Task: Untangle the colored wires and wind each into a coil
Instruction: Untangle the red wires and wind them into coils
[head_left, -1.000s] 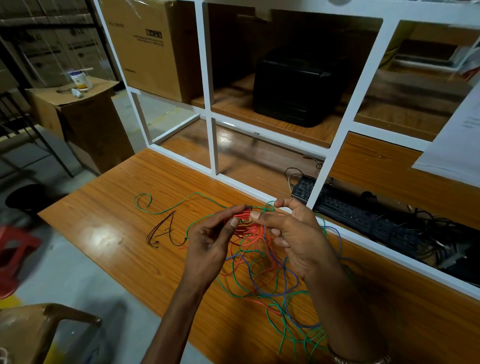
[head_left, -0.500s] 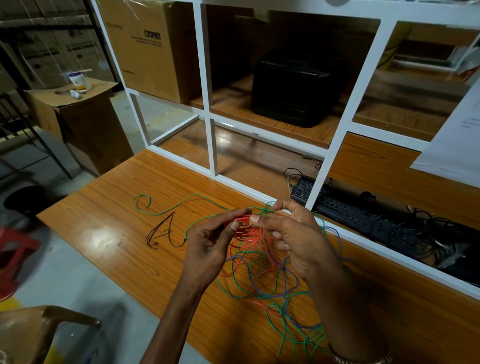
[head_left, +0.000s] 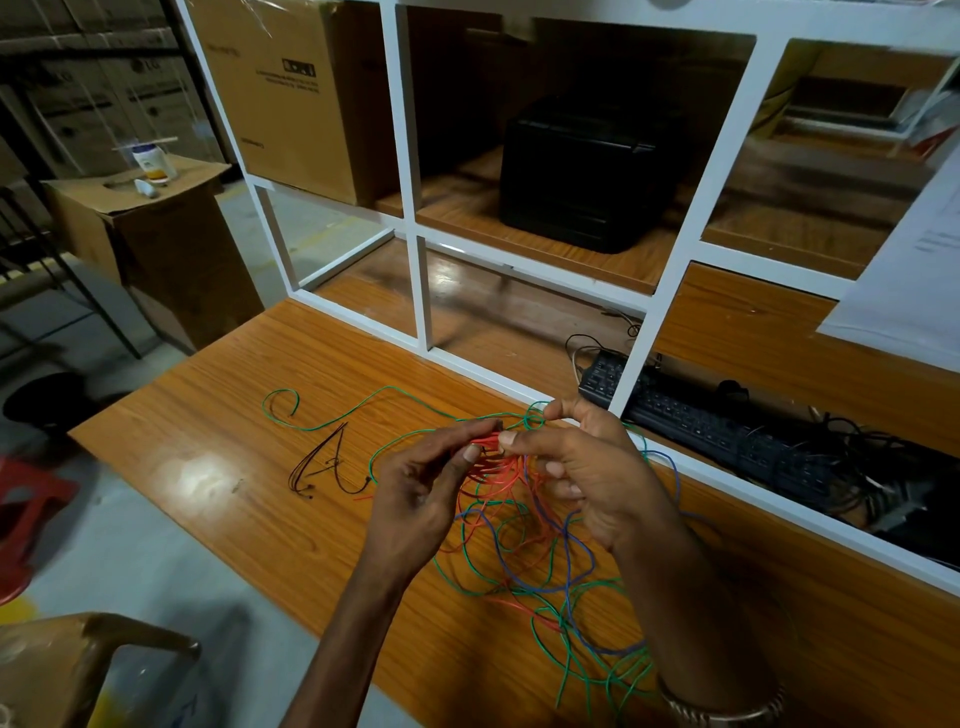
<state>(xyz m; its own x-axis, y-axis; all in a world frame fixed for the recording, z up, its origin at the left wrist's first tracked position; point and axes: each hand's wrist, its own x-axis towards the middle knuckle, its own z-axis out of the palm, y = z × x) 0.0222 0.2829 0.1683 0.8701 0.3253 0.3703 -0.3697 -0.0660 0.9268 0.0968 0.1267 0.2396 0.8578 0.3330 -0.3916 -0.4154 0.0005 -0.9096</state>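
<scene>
The tangle on the orange-brown, wood-grained surface (head_left: 218, 415) mixes red wire (head_left: 501, 470), green wire (head_left: 395, 391) and blue wire (head_left: 569, 566), with a thin black wire (head_left: 322, 460) lying apart beside it. The shelf frame (head_left: 670, 270) is white, and its boards show the same wood grain. A black keyboard (head_left: 691, 421) and a black box (head_left: 582, 171) sit in the shelf, a plain brown carton (head_left: 280, 93) carries black print, and a red stool (head_left: 26, 509) stands on the grey floor (head_left: 130, 571).

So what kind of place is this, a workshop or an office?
Probably a warehouse or storeroom work area: stacked cardboard boxes, a bare concrete floor, and a wooden bench under white shelving holding a keyboard.
</scene>
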